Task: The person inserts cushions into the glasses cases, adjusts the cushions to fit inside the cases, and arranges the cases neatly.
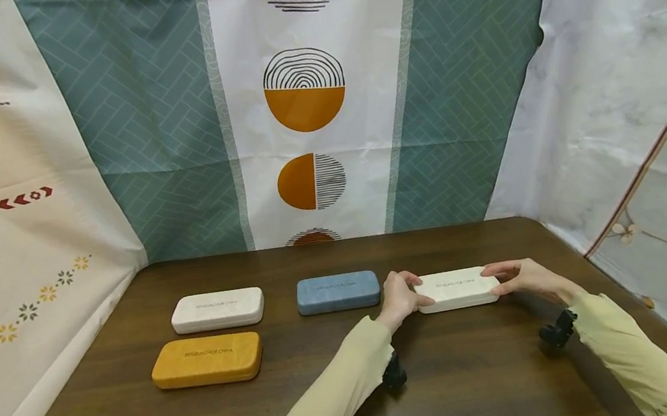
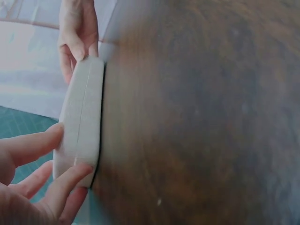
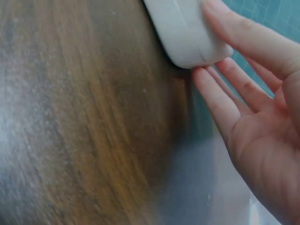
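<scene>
A white glasses case (image 1: 457, 290) with small dark lettering on its lid lies at the right of the table, between both hands. My left hand (image 1: 397, 299) grips its left end, thumb at the near side and fingers at the far corner. At the other end, my right hand (image 1: 527, 278) holds the case between thumb and fingers. The left wrist view shows the seam running along the side of the case (image 2: 82, 112), which appears closed. In the right wrist view, the thumb and fingertips of the right hand (image 3: 262, 117) meet the rounded end of the case.
A blue glasses case (image 1: 338, 293) lies just left of my left hand. Further left, a second white case (image 1: 218, 310) lies behind a yellow case (image 1: 207, 361). The brown wooden table (image 1: 481, 371) ends at hanging patterned cloths (image 1: 318, 189) behind and at both sides.
</scene>
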`<state>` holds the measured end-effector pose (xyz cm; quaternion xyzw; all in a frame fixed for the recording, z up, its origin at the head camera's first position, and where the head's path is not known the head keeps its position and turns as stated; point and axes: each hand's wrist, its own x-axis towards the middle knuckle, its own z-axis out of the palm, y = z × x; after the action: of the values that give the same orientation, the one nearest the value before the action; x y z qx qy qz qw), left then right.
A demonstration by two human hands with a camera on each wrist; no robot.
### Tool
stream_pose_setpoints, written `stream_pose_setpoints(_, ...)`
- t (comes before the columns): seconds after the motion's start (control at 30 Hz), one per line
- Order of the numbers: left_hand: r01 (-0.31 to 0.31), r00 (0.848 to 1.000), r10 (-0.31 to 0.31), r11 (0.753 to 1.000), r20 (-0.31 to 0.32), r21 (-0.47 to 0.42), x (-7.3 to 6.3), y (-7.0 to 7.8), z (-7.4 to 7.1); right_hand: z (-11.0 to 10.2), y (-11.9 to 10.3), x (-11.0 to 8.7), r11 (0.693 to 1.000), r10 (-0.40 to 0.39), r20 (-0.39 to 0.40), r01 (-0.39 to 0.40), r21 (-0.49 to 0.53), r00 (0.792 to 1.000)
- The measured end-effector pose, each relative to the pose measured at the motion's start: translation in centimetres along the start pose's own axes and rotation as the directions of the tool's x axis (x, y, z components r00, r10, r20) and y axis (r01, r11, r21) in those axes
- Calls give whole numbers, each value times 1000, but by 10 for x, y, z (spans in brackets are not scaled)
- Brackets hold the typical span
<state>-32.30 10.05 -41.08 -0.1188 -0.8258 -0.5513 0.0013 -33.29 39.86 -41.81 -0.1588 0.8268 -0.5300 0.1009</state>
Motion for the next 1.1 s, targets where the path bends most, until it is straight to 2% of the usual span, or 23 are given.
stream_pose_setpoints(0.23, 5, 996, -7, 1000, 89, 25, -8, 0, -14, 3, -11, 0, 999, -8, 87, 11, -38, 996)
stream_pose_setpoints(0.47, -14, 989, 5, 998, 148, 61, -17, -4, -29, 10, -12, 4, 989, -98, 177, 116, -97, 979)
stream_pose_setpoints(0.73, -10, 968, -9, 997, 251, 77, -24, -6, -53, 28, -24, 12, 971, -113, 239, 158, -177, 964)
stream_pose_setpoints(0.97, -38, 954, 9, 995, 300, 92, -32, -13, -76, 51, -36, 19, 973, -126, 296, 175, -149, 947)
stream_pose_setpoints(1.1, -57, 942, 16, 992, 334, 112, -36, -14, -90, 62, -41, 23, 971, -128, 303, 182, -156, 944)
